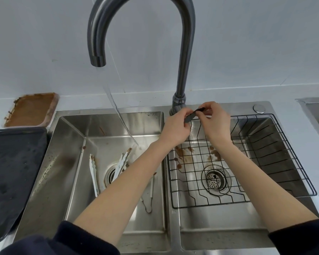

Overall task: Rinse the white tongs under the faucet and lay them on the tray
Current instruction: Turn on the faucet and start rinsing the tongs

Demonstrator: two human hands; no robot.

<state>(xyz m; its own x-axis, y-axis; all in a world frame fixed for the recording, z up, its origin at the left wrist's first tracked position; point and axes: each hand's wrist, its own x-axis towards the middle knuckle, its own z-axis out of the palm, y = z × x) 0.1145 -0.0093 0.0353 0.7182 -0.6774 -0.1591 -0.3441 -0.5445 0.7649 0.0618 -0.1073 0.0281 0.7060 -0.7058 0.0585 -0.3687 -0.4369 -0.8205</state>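
**Tongs still in the basin, both hands on the faucet lever**

White tongs (107, 174) lie in the left basin (70, 162), spread over the drain, tips stained brown; a second, metal-looped pair (148, 201) lies partly under the left forearm. Nothing is held over the tray yet.

Left to right:
- Dark tray (13, 173) on the counter (0, 111), wet-looking, nothing on it.
- Behind it, a shallow dish (31, 109) crusted with brown residue.
- Left basin: tongs, brown specks along the walls, a thin stream falling from the faucet (184, 52) spout at a slant.
- Left hand (175, 127): fingers closed, pinching the near end of the faucet lever (193, 115).
- Right hand (215, 120): fingertips pinched on the lever's far end.
- Right basin (265, 227): black wire rack (256, 162) inside, sauce smears on the floor near the strainer; no utensils.

Risks, as judged: lever pushed too far gives a hard jet that splashes residue onto the clean tray. Wet plastic tongs may slip on pickup. The two pairs overlap, so lifting one could drag the other.
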